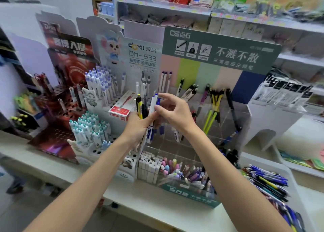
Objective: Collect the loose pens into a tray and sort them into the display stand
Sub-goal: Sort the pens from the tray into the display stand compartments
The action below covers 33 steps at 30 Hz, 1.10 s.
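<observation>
- Bundle of pens (142,107) is gripped upright by the left hand (138,126), long axes near vertical, before the display stand's (245,116) left edge.
- White-and-blue pen (151,109), on the bundle's right side, appears pinched near its top by the right hand (173,113); blurred.

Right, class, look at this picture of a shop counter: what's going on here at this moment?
A person is at a pen display stand. Their left hand grips a bunch of pens upright, while the right hand pinches a blue-topped pen at the top of that bunch. More loose pens lie in a white tray at the lower right, so the sorting is not yet finished.
</observation>
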Tool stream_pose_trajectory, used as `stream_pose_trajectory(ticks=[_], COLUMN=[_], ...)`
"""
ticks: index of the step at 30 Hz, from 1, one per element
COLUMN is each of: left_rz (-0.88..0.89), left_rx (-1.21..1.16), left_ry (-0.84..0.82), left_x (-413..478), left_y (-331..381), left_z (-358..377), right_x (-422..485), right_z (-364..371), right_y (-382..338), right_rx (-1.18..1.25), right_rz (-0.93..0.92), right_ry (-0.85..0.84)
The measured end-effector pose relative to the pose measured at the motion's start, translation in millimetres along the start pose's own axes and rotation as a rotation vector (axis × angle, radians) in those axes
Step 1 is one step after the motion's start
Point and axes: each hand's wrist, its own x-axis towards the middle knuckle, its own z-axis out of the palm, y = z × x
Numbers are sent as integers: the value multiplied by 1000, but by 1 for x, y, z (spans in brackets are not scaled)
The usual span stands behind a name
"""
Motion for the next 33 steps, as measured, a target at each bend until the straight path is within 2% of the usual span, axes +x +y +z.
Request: stream_pose_trajectory(ticks=[2,7,9,14,19,20,22,24,28,33], left_rz=[6,-20,-40,-50,-46,-44,-41,-39,-13,17], left_rx=[13,41,41,12,-36,-40,-38,-17,24,16], left_ry=[-40,1,19,9,-22,-29,-39,-58,-130,-135], left_x=[3,6,6,6,5,4,5,7,13,28], left_y=[-1,-9,-15,-14,-11,-10,-10,-7,-1,15], left_z=[7,-2,-11,-17,-24,-25,-26,-24,-8,12], right_x=[-2,4,8,9,3,3,4,5,10,25], right_z=[-2,-37,-42,-6,17,16,12,8,5,-11], right_y=[-4,-11,-8,14,32,31,23,5,-20,-25], right_rx=[70,72,-25,-313,-539,-553,-502,-341,-106,-33], right_rz=[18,-32,-87,-171,-133,-133,-156,-130,-64,-56], right_ry=[-6,442,486,274,-3,-17,64,118,-60,56])
